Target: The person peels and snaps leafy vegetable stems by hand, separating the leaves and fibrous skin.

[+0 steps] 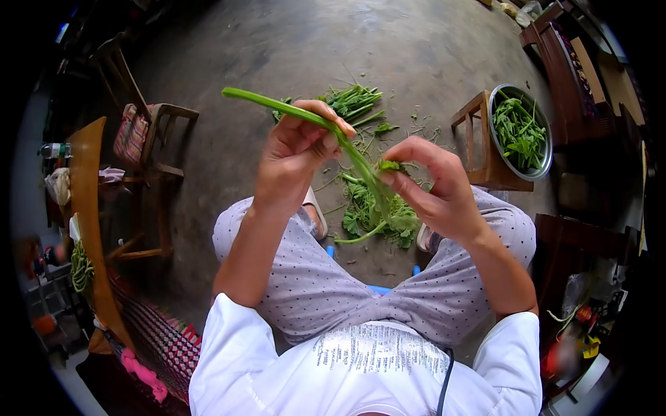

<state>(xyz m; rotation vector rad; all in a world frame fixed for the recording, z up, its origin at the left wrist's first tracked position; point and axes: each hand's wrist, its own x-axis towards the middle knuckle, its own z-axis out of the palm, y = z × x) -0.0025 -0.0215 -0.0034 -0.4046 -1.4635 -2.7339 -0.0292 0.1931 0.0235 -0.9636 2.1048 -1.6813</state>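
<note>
My left hand (295, 156) is closed around a long green vegetable stalk (267, 102), held slanting in the air. One end of the stalk points up to the left, and its paler leafy end hangs down to the right. My right hand (444, 191), beside the lower part of the stalk, pinches a small piece of green leaf (392, 166) between thumb and fingertips. Below, on the floor between my feet, lies a heap of leaves and peelings (374, 208). Farther out is a bunch of green stalks (350, 102), partly hidden behind my left hand.
At the right, a metal basin (548, 156) of cut greens rests on a wooden stool (475, 135). A wooden chair (156, 128) with a patterned cushion stands at the left. A wooden table (87, 187) by it bears a bottle (55, 150) and long green beans (80, 269).
</note>
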